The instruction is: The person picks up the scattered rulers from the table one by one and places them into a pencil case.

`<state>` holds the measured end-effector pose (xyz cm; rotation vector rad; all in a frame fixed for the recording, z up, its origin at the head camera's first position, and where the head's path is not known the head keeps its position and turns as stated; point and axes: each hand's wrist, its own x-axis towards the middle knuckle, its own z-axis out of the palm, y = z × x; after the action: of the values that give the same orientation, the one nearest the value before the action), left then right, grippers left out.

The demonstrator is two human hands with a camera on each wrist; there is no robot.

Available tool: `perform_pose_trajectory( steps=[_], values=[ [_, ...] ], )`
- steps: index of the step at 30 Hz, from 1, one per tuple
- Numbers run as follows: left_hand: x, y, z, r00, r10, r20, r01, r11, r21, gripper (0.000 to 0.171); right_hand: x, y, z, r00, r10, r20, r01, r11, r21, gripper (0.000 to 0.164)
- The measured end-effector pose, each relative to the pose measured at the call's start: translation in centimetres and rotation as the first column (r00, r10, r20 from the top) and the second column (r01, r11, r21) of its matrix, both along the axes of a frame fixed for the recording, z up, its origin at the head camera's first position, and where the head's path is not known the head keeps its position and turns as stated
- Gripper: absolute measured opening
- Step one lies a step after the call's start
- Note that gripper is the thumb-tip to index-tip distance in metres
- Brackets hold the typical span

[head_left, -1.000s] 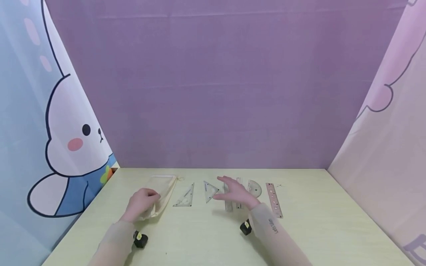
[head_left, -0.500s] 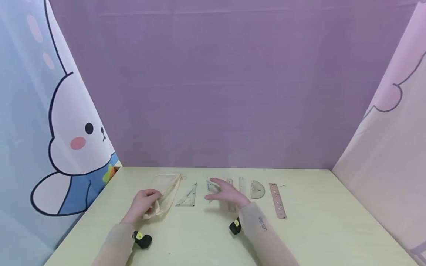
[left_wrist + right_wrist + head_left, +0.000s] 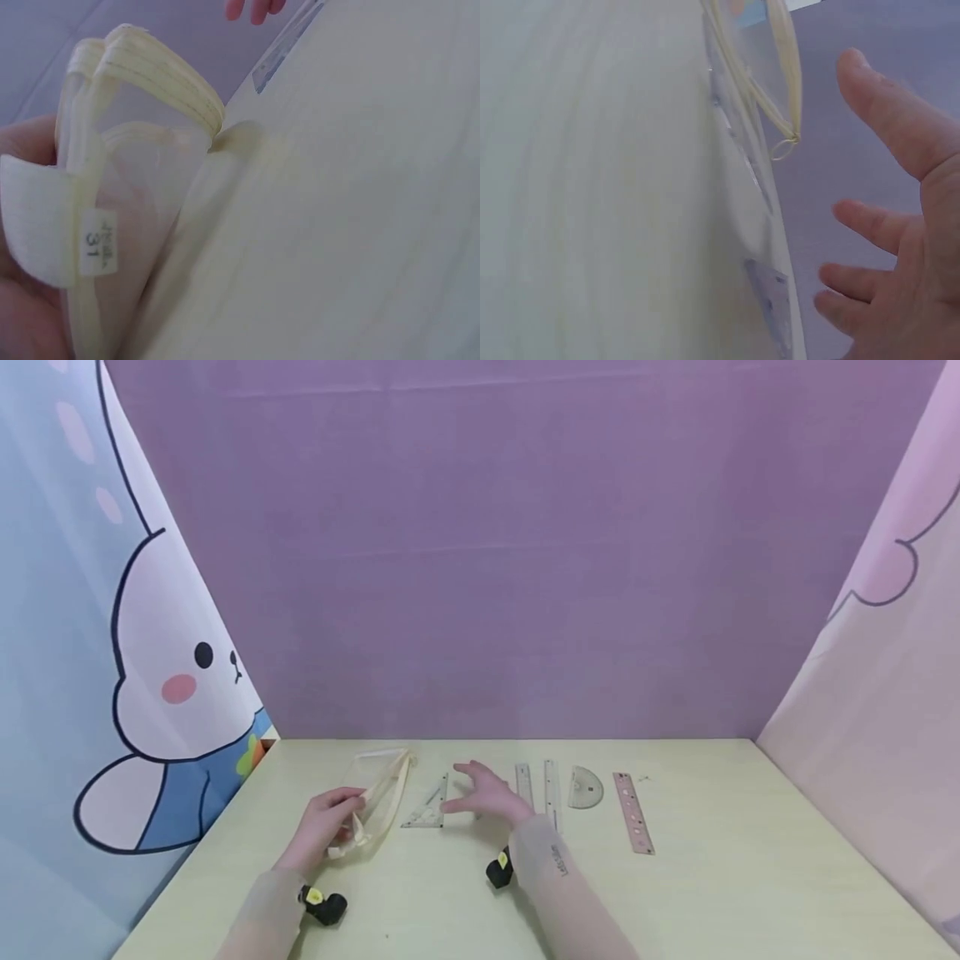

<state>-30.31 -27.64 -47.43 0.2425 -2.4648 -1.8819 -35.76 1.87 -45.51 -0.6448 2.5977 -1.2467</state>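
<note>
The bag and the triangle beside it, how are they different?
The bag is bigger; the triangle is smaller. The bag is bent, with cream edges; the triangle is clear, with straight sides and pointy corners. The left hand holds the bag, while the triangle lies flat on the table. Both are see-through.

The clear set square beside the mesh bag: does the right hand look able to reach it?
Probably yes: the empty right hand hovers close to the set square, with nothing visible between them.
</note>
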Motion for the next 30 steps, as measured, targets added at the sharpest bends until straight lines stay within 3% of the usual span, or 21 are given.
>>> perform_pose_trajectory(
  steps=[6,17,30],
  values=[
    [0.0,0.0,-0.2,1.000,-0.003,-0.014,0.003,1.000,0.018,0.039,-0.2,-0.9,-0.3,0.996,-0.053,-0.069,0.065,0.981,0.181,0.100],
    [-0.1,0.0,-0.8,0.999,0.021,-0.025,-0.020,0.999,0.047,0.037,-1.0,-1.5,-1.3,0.997,-0.068,-0.036,0.074,0.973,0.219,0.111],
    [-0.3,-0.1,-0.9,1.000,0.011,-0.019,-0.010,0.999,0.043,0.035,-2.0,-2.5,-1.9,0.996,-0.085,-0.012,0.085,0.939,0.332,0.117]
  ],
)
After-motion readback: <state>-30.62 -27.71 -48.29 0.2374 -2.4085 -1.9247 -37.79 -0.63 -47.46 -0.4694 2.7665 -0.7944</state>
